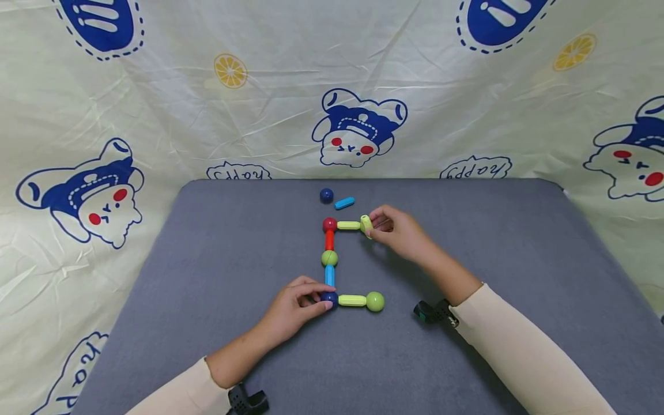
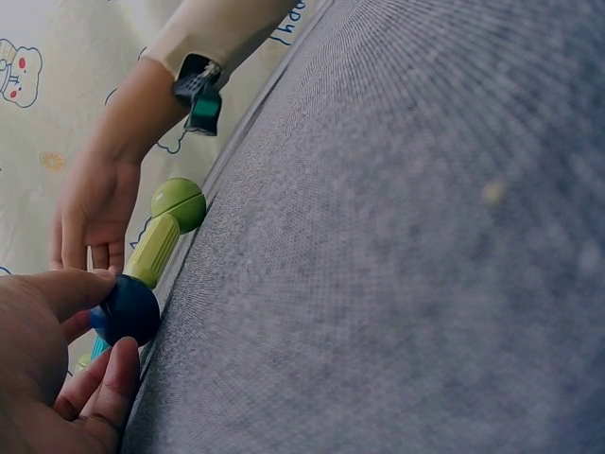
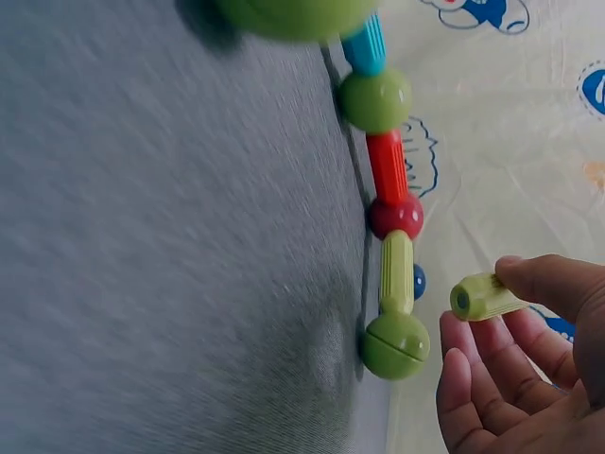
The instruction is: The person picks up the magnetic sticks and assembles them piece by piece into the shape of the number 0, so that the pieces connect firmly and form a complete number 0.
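A C-shaped chain of toy balls and rods lies on the table. My left hand (image 1: 293, 305) pinches the dark blue ball (image 2: 130, 310) at its near corner between thumb and fingers. From that ball a light green rod (image 1: 352, 300) leads right to a green ball (image 1: 375, 301), while a blue rod (image 1: 329, 275), green ball (image 1: 329, 258), red rod (image 1: 329, 241) and red ball (image 1: 329, 225) run away from me. Another light green rod (image 1: 349, 225) ends in a green ball (image 3: 395, 346). Close beside this ball, my right hand (image 1: 402, 233) holds a short light green rod (image 3: 487, 297).
Beyond the chain, a loose dark blue ball (image 1: 326, 196) and a light blue rod (image 1: 344, 203) lie near the far edge of the grey table (image 1: 233, 230). A printed cloth (image 1: 280, 127) hangs behind it. Each wrist wears a black camera (image 1: 436, 313).
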The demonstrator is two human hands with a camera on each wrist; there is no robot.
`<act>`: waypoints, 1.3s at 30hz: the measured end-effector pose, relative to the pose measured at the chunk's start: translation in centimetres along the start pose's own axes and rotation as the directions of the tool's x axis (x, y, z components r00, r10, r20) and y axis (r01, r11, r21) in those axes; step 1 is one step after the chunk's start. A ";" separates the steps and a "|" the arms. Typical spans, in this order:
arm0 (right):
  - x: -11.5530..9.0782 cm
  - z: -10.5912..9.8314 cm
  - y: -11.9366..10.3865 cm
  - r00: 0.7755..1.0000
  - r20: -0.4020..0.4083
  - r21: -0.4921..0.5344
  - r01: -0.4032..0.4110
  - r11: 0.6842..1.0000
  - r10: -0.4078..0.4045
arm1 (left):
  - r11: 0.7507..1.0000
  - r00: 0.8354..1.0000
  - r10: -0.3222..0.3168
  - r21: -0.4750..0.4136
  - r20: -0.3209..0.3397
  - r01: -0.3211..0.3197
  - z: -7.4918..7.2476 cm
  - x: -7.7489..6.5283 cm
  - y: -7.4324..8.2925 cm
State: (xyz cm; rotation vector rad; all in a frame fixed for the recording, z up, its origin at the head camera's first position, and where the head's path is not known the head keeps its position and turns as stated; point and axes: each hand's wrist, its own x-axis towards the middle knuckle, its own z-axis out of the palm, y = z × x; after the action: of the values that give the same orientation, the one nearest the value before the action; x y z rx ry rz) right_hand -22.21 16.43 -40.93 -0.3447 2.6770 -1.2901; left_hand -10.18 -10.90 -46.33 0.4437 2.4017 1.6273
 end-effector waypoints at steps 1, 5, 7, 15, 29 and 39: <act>-0.4 0.0 0.0 1.000 0.005 0.007 0.006 1.000 -0.006 | 1.000 1.000 -0.001 0.002 0.000 0.001 0.0 0.0 0.0; -1.8 0.1 0.2 0.999 0.018 0.038 0.026 0.999 -0.026 | 1.000 1.000 -0.007 0.010 0.002 0.007 -0.1 0.0 0.0; -2.5 0.1 0.3 0.999 0.024 0.046 0.026 0.999 -0.027 | 1.000 1.000 -0.005 0.010 0.002 0.005 -0.1 0.0 0.0; -4.7 0.8 0.9 0.997 0.080 0.098 -0.028 0.995 0.020 | 1.000 1.000 -0.007 0.019 -0.001 0.007 -0.1 0.0 0.1; -7.8 2.2 1.4 0.984 0.177 0.248 -0.078 0.966 0.034 | 0.999 1.000 -0.021 0.024 0.000 0.021 0.0 -0.1 0.2; -8.3 2.5 1.9 0.977 0.190 0.252 -0.149 0.956 0.102 | 1.000 1.000 -0.011 0.029 -0.001 0.011 0.1 0.0 0.0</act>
State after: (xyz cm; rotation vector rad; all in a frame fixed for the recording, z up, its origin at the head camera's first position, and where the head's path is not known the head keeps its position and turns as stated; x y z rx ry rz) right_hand -13.93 17.88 -43.67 -0.2354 2.3055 -1.4798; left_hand -10.15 -10.83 -46.32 0.4343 2.4269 1.5904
